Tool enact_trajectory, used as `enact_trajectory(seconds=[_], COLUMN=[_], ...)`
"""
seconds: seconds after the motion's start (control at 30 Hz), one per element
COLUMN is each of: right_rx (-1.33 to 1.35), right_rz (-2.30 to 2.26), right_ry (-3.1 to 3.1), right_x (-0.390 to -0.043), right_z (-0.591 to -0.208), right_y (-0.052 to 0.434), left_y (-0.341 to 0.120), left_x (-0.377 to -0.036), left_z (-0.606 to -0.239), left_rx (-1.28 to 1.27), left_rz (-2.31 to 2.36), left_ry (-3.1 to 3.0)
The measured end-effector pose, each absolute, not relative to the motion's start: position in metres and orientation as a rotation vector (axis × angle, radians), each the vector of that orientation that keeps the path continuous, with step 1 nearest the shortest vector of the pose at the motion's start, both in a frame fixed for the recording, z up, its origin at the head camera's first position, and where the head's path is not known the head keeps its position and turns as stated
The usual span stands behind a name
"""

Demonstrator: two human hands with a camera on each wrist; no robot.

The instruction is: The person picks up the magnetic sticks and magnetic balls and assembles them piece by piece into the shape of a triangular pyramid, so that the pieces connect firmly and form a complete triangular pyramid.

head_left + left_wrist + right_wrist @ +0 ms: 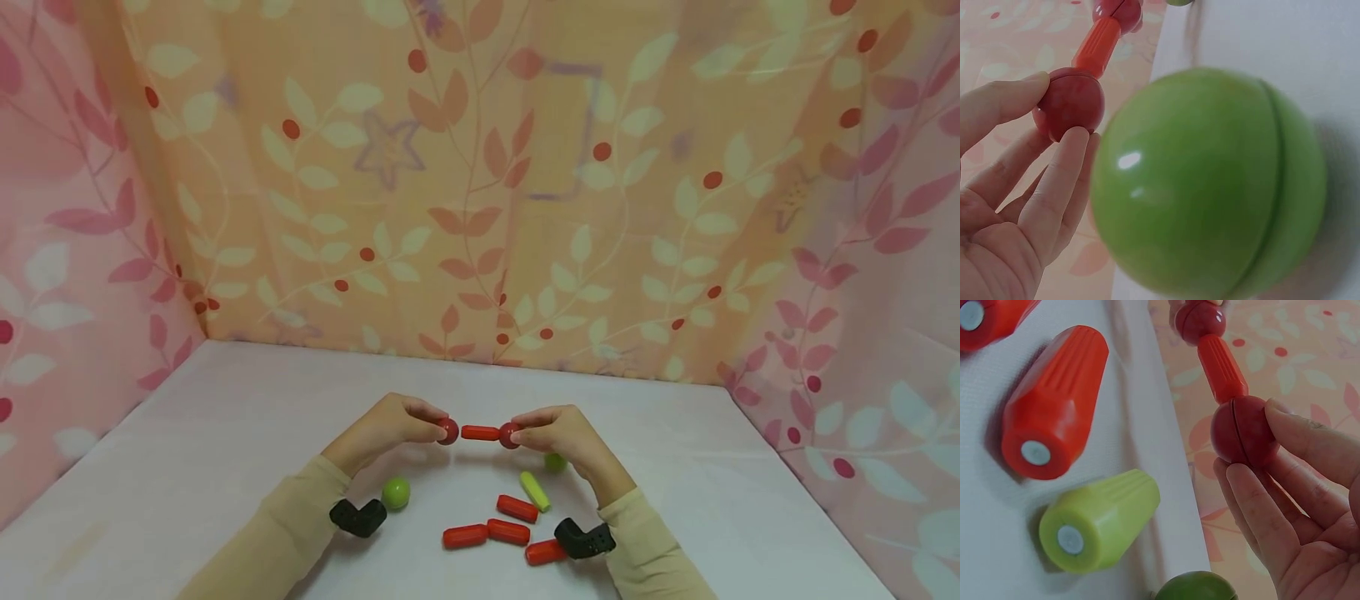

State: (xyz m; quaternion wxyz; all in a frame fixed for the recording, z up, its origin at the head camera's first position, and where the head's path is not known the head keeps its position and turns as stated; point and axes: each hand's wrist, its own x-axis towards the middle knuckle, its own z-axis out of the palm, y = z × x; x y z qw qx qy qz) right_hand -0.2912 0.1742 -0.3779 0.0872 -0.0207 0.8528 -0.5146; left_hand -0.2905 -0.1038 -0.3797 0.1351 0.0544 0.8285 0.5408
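Observation:
Both hands are raised over the table, facing each other. My left hand point(393, 423) pinches a dark red ball point(448, 431) between thumb and fingertips. Opposite it, my right hand point(558, 432) pinches a second dark red ball point(1244, 432). A ridged red rod point(480, 433) projects from that second ball toward the left one. The head view shows a narrow gap between the rod's free end and the left ball. Close to the left wrist sits a green ball point(1204, 187); another green ball point(556, 462) is partly hidden beneath the right hand.
Several red rods point(517, 508) lie on the white tabletop point(225, 417) between the forearms, two of them end to end. One red rod point(544, 552) is partly covered by the right wrist camera. A yellow-green rod point(1100, 522) shows a silvery disc on its end. Patterned curtains point(465, 208) surround the table.

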Motion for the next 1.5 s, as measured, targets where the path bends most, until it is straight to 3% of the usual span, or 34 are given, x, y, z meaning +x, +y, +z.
enact_trajectory(seconds=[0.6,1.07,1.5], right_rx=[-0.137,-0.341,-0.361], right_rz=[-1.525,-1.458,-1.453], right_ry=[2.444,2.328,2.252], right_x=[-0.2902,-0.291,-0.2871], right_z=[-0.3765,-0.3749,-0.3739], right_y=[0.1739,0.1781,0.1723], left_y=[-0.1024,-0.1013,-0.0976], left_x=[-0.2917,-0.2921,-0.2904], left_z=[-0.382,-0.3836,-0.3834], left_rx=[0.139,0.113,0.215], left_rz=[1.67,1.67,1.712], left_ry=[2.355,2.345,2.311])
